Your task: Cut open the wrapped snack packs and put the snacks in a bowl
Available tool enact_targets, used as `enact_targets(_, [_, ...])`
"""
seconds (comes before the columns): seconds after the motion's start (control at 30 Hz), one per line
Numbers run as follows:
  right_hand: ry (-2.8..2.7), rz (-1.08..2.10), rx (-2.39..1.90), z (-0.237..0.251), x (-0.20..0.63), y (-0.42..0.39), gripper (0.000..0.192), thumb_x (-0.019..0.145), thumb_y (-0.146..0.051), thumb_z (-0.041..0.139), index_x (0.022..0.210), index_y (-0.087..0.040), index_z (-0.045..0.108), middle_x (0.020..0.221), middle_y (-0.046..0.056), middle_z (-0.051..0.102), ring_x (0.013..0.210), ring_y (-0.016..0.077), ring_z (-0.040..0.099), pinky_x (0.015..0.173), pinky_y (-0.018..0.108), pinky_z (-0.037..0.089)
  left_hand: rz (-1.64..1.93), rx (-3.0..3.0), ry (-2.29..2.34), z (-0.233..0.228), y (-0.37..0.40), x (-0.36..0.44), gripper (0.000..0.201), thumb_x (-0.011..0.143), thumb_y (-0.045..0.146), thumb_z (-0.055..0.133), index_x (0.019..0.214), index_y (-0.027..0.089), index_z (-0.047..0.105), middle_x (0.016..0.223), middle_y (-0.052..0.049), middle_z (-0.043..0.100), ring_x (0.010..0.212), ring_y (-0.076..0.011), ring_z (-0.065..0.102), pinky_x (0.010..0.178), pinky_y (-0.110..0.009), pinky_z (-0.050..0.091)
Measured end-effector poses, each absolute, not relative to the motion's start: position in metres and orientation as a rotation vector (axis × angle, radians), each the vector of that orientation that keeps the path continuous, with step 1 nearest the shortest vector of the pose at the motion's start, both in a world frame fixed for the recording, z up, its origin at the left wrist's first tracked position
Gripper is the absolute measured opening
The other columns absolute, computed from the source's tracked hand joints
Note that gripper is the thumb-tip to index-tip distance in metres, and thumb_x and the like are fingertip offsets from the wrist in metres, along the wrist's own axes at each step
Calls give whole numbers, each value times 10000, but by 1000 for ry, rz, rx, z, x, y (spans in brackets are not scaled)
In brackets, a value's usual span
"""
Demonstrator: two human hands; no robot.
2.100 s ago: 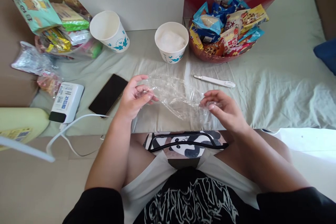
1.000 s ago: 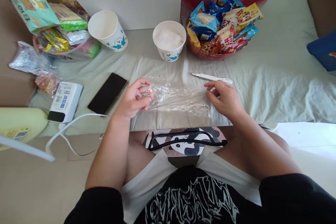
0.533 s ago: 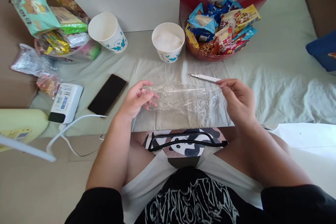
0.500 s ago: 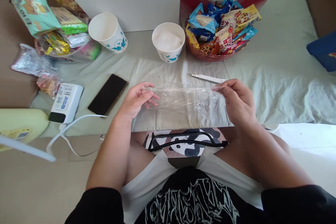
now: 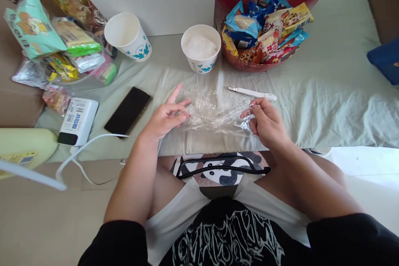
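Observation:
A clear plastic bag (image 5: 215, 112), thin and crinkled, stretches between my two hands above the cloth. My left hand (image 5: 168, 117) pinches its left end between thumb and fingers, with the index finger sticking out. At the other end, my right hand (image 5: 264, 119) has its thumb and fingertips closed on the plastic. Just beyond the bag lies a white utility knife (image 5: 252, 93), its blade end to the left. A paper cup (image 5: 201, 56) with white stuff inside stands farther back, and another paper cup (image 5: 132, 39) is tilted to its left.
On the right a reddish bowl (image 5: 249, 65) holds wrapped snacks. More packaged snacks (image 5: 75, 45) are heaped at the left. A phone (image 5: 128, 111) and a white power bank (image 5: 79, 121) with a cable lie left of my hand. Boxes (image 5: 149, 0) stand behind.
My right hand has moved left and slightly down, bringing the bag's ends closer together. The bag has gone slack and crumpled. My left index finger has lifted outward.

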State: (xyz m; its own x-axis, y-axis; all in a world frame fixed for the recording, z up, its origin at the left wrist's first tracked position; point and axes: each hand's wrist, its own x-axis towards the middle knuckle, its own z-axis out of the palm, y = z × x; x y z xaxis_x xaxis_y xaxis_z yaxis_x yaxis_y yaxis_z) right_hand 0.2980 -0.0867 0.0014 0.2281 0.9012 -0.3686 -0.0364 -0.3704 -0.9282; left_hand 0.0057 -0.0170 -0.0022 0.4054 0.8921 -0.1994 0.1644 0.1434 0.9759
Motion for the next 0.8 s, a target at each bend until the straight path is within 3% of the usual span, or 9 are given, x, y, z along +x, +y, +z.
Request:
enact_targets(0.1, [-778,1262,-1619,-3,302,-83,309,897,-513,626,989,-276,449,770,-33,697,370,73,462,350,217,237,742,1248,1101,-1,-17,10,286,680,410,884,816,192,759,1751,-74,293,1409,-451,565,521,-217,593])
enact_targets(0.17, [-727,1270,-1595,-6,305,-81,371,886,-570,619,1055,-290,445,765,-37,688,419,95,534,366,214,291,757,1199,1135,0,-17,13,303,668,397,880,762,167,706,1702,-103,385,1403,-438,569,548,-213,608])
enact_targets(0.27, [-694,1287,-1503,-7,306,-81,460,856,-611,632,1131,-297,438,811,-28,696,550,126,653,462,237,458,814,1109,1189,2,-16,16,366,625,376,893,699,156,610,1687,-97,402,1413,-426,556,547,-193,594])
enact_targets(0.37, [-742,1261,-1469,-7,304,-83,522,795,-505,723,1174,-302,428,856,-34,700,620,136,687,536,262,526,878,1067,1195,2,-14,17,438,583,381,921,688,178,547,1671,-80,410,1444,-420,525,591,-227,625])
enact_targets(0.57, [-822,1269,-1626,-6,302,-80,424,788,-335,686,1124,-277,436,734,-84,636,372,63,447,365,212,295,997,1147,1175,-4,-7,14,481,596,487,928,681,210,544,1642,-78,458,1578,-382,343,893,-382,660])
enact_targets(0.67, [-859,1302,-1648,-3,306,-77,424,772,-334,691,1111,-270,446,725,-82,635,371,65,455,346,205,270,1012,1177,1212,-9,-4,10,454,658,479,897,685,219,525,1595,-99,521,1589,-348,327,994,-431,620])
enact_targets(0.8, [-841,1297,-1674,0,308,-74,459,731,-327,718,1105,-270,457,725,-73,656,392,81,523,319,195,266,1022,1303,1294,-17,0,6,242,781,371,807,767,227,613,1577,-90,543,1583,-305,357,1130,-468,533])
